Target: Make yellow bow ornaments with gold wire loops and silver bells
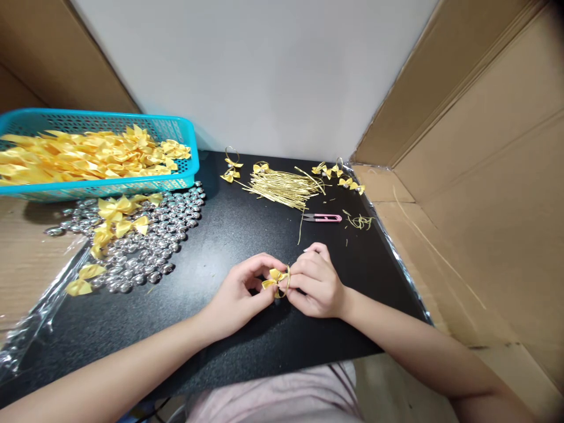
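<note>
Low over the front of the black table, my two hands meet at a small yellow ribbon bow [274,278] with a gold loop of cord [288,279] on it. My left hand [244,294] pinches the bow from the left between thumb and fingers. From the right, my right hand [315,282] is closed, its fingertips pressed on the gold loop beside the bow. A silvery bit shows under the bow, mostly hidden by the fingers. Beyond my right hand lie pink-handled thread snips [324,218] and a bundle of gold cord pieces [284,187].
A turquoise basket [194,147] full of yellow bows stands at the back left. In front of it are many silver beads [150,252] with several loose bows [117,208]. Bows with loops [231,170] lie at the back. Cord scraps [360,221] lie right of the snips. Cardboard walls [484,135] rise at the right.
</note>
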A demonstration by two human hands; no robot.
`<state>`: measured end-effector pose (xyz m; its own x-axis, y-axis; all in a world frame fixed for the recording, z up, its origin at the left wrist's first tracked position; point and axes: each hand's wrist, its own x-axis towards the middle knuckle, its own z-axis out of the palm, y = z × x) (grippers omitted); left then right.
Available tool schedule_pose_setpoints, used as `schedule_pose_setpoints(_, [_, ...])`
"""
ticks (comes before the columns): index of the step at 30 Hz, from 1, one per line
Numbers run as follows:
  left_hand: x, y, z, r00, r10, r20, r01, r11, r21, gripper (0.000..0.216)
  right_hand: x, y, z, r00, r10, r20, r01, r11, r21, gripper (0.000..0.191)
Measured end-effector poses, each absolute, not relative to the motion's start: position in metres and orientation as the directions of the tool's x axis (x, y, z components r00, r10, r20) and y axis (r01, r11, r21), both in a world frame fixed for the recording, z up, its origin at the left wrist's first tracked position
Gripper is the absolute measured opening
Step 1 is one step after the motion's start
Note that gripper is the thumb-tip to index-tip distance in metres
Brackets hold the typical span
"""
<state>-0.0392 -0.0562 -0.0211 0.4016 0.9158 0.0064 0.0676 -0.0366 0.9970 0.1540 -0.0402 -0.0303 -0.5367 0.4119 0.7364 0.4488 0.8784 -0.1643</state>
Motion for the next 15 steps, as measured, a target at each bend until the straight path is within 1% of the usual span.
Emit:
schedule_pose_setpoints(7, [-0.0379,-0.0561,-0.0212,0.380,0.924,0.044,0.111,-0.092,0.990,0.014,0.1533,-0.0388,-0.0292,-0.522,0.417,0.744,0.444,0.878,-0.181,0.014])
schedule_pose_setpoints(15, [-0.0374,-0.0555,-0.0220,0.372,0.927,0.047,0.140,-0.106,0.984,0.011,0.1529,-0.0385,-0.0283,-0.531,0.406,0.744,0.431,0.885,-0.175,0.013])
